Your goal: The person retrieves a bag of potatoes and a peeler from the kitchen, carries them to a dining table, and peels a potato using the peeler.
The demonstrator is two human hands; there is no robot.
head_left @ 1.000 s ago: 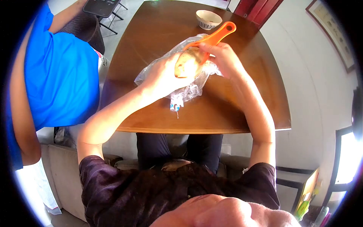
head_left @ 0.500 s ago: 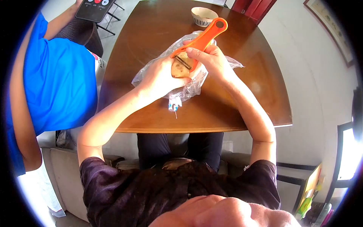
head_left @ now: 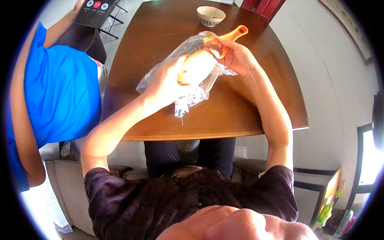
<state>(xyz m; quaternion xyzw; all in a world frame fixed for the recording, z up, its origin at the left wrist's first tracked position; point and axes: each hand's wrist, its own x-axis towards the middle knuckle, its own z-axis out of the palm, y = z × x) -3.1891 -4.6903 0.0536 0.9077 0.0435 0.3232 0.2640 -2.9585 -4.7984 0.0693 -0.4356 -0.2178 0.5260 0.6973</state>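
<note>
Over the wooden table, my left hand is closed round a pale, brown-spotted potato, partly washed out by glare. My right hand grips an orange peeler near its head, at the upper right end of the potato. The peeler's handle points up and to the right. Its blade is too small and bright to make out. Beneath both hands lies a crumpled clear plastic bag, with a small printed part hanging toward me.
A patterned bowl stands on the table toward its far edge. At the left is a person in a blue shirt, with a phone in a hand. A framed picture hangs on the right wall.
The peeler has moved from across the potato to its upper right end, and its handle has tilted further right. The phone and the bowl appear slightly further left.
</note>
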